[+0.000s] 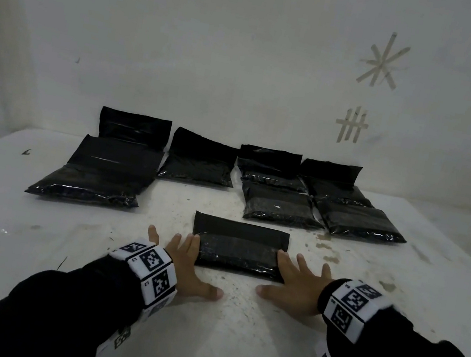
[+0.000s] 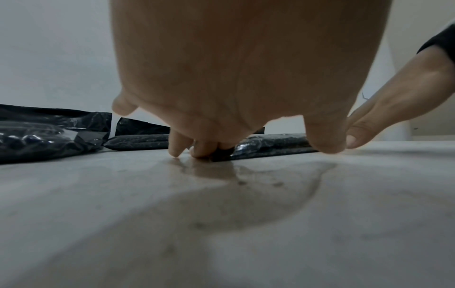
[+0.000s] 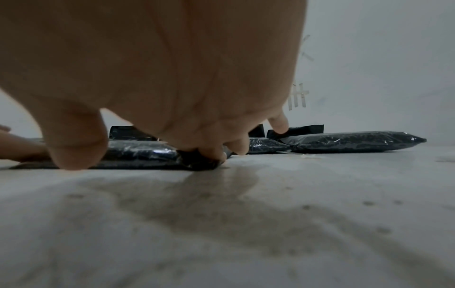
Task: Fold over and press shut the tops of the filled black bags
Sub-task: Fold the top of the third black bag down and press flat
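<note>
— Where does the nearest black bag (image 1: 239, 249) lie against the fingers?

— Flat on the counter (image 1: 231, 335), between both sets. The left hand (image 1: 187, 264) has its fingers (image 2: 197, 150) spread and nearly straight, tips touching the bag's left end. The right hand (image 1: 295, 280) mirrors it, its fingers (image 3: 211, 154) against the right end. Both thumbs lie on the counter on the near side of the bag, pointing at each other; neither hand grips anything.

— And the bag's top?

— The flat strip lies beyond the fingertips, along the far edge.

— What about room around it?

— Bare stained counter runs from the thumbs back to the wrists. Past the fingertips, two sealed bags (image 1: 322, 214) sit ahead and right, with more in a back row (image 1: 199, 159) by the wall (image 1: 249, 55). A long unfolded bag (image 1: 99, 173) lies ahead and left, well apart.
</note>
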Available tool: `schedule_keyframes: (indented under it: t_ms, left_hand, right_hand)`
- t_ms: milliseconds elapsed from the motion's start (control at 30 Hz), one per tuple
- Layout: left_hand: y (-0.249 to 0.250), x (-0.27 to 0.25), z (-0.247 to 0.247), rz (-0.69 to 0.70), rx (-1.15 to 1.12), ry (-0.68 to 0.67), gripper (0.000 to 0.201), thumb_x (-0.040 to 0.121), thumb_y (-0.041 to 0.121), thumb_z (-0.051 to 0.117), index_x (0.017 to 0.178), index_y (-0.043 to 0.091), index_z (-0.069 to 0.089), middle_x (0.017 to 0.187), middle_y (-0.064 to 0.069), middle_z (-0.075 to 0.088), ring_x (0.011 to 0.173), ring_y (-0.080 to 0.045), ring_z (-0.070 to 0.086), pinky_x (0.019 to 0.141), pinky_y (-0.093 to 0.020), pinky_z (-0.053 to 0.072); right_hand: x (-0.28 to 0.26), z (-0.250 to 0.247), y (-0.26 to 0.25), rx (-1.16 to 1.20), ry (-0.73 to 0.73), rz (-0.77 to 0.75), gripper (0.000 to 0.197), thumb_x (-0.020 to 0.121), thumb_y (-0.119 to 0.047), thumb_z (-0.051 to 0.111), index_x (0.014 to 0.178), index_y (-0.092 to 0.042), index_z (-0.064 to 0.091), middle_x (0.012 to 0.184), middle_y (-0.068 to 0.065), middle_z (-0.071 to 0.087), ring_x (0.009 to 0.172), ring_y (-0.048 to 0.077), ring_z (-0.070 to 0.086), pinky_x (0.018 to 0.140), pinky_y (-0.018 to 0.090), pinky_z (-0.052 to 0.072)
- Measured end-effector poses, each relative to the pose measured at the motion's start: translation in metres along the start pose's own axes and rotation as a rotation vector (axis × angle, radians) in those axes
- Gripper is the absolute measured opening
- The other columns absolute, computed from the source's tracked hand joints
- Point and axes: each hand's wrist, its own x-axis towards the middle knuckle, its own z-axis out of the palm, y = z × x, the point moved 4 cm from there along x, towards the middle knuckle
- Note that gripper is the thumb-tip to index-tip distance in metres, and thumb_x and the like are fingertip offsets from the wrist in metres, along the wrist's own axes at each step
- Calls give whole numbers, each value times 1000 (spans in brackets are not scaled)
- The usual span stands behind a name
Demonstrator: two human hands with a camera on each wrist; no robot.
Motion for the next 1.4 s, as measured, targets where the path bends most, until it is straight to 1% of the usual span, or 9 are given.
schedule_keyframes:
  t_ms: [667, 867, 933, 967, 1033, 1067, 1167, 1300, 1400]
  left_hand:
    - [3, -1, -3, -15, 97, 62, 121, 67, 90, 30, 150, 13, -14, 160, -1, -5, 147, -20, -1, 104, -66, -21]
    - [3, 1, -3, -13, 78, 86, 108, 76, 85, 23, 151, 14, -9, 160, 0, -3, 147, -18, 1, 105, -65, -18]
    - [2, 1, -6, 0, 48, 125, 93, 85, 75, 24, 152, 16, -2, 159, 0, 7, 146, -19, 9, 107, -64, -15]
    - [1, 2, -9, 14, 2, 151, 82, 89, 68, 28, 151, 19, 8, 156, -1, 21, 144, -20, 18, 108, -64, -13]
    - [-3, 6, -14, 44, -146, 213, 53, 91, 51, 40, 137, 26, 36, 132, 1, 52, 129, -21, 43, 110, -63, -7]
    - [-5, 8, -16, 50, -204, 246, 39, 90, 46, 44, 125, 28, 47, 118, 4, 60, 120, -20, 50, 111, -61, -1]
    - [-9, 12, -21, 56, -234, 330, 27, 85, 39, 54, 110, 29, 55, 107, 6, 63, 108, -19, 55, 102, -45, 22]
    - [-9, 19, -25, 100, -356, 331, 34, 80, 29, 66, 111, 15, 61, 111, -4, 64, 102, -21, 60, 84, -27, 46]
    - [-11, 21, -26, 98, -372, 333, 32, 77, 25, 70, 104, 11, 64, 107, -6, 64, 98, -22, 62, 74, -23, 46]
  right_hand:
    - [3, -2, -4, -109, 19, 33, 98, 83, -78, 23, 150, -18, -15, 159, -2, -14, 146, 22, -15, 111, 58, -15]
    - [5, -1, -6, -93, 36, 31, 100, 81, -80, 22, 150, -17, -14, 159, -1, -13, 146, 22, -13, 112, 57, -13]
    - [2, -4, -5, -15, 49, 10, 92, 86, -74, 24, 151, -17, -10, 160, 0, -8, 147, 22, -9, 114, 56, -7]
    - [-1, -8, -4, 39, 65, -10, 86, 89, -69, 27, 151, -18, -4, 160, 0, -1, 147, 22, -5, 115, 54, -2]
    - [-4, -16, -1, 137, 132, -54, 70, 93, -56, 39, 149, -20, 18, 154, 3, 26, 143, 23, 18, 113, 49, 14]
    - [-4, -19, 1, 169, 173, -67, 58, 92, -51, 44, 142, -23, 32, 143, 2, 41, 134, 23, 34, 109, 45, 23]
    - [-2, -27, 3, 216, 246, -62, 40, 90, -44, 52, 124, -24, 50, 119, -2, 56, 112, 20, 51, 100, 41, 37]
    - [0, -30, 2, 269, 251, -40, 53, 90, -39, 57, 136, -22, 39, 129, 3, 54, 117, 23, 51, 102, 40, 38]
    - [0, -27, 0, 328, 227, -57, 78, 91, -34, 57, 151, -22, 9, 143, 8, 44, 125, 25, 47, 104, 34, 39]
